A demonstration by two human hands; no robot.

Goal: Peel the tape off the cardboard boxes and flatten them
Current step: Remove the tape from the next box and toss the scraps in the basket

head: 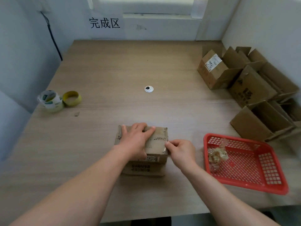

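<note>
sign: "完成区" in black on a paper sheet [105, 22] on the back wall | white label [213, 62] on open box [216, 75], far right of worktop [114, 70]: handwritten digits, seemingly "394", small print too fine | near box [143, 168]: small label [152, 159] with blurred digits, upside-down printed characters illegible | side box [249, 93]: dark print, illegible

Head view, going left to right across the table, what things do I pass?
White tape roll → yellow tape roll → taped cardboard box → red basket.
</note>
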